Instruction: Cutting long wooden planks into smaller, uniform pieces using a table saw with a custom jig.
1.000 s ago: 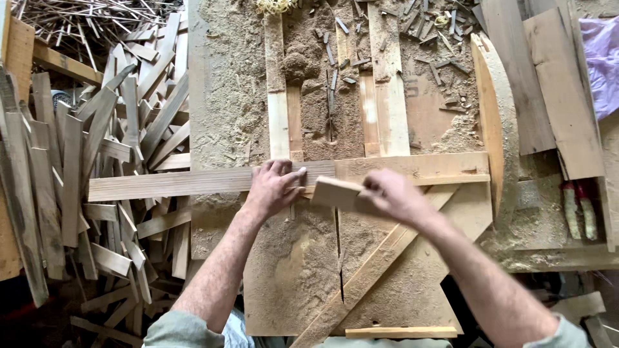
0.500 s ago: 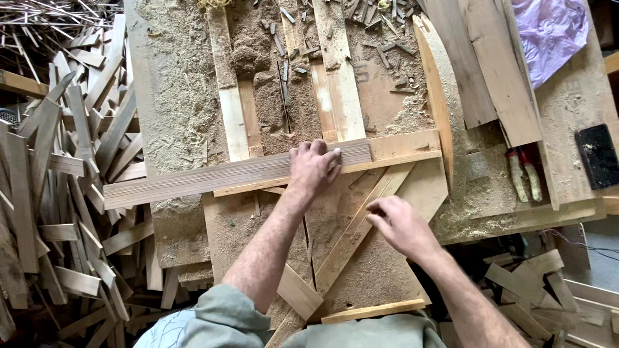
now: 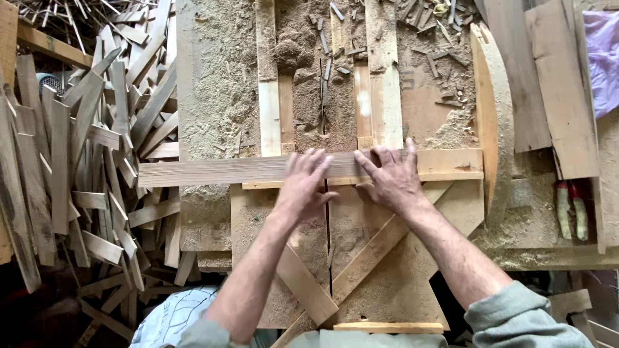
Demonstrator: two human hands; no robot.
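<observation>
Two hands are pressing a long wooden board across a sawdust-covered saw table

From the head camera, the left hand (image 3: 308,187) is lying flat with its fingers spread on the long board (image 3: 213,172), not gripping it, only pushing down on its top. The right hand (image 3: 393,177) is also resting open just beside the left, its fingers reaching over the board's far edge, palm down on the wood. The board is lying crosswise on the sawdust-covered table (image 3: 213,96), over a narrow slot (image 3: 322,96) running away from the person. A heap of cut wooden strips (image 3: 77,174) is lying at the left of the table, and red-handled pliers (image 3: 570,206) are resting at the right
</observation>
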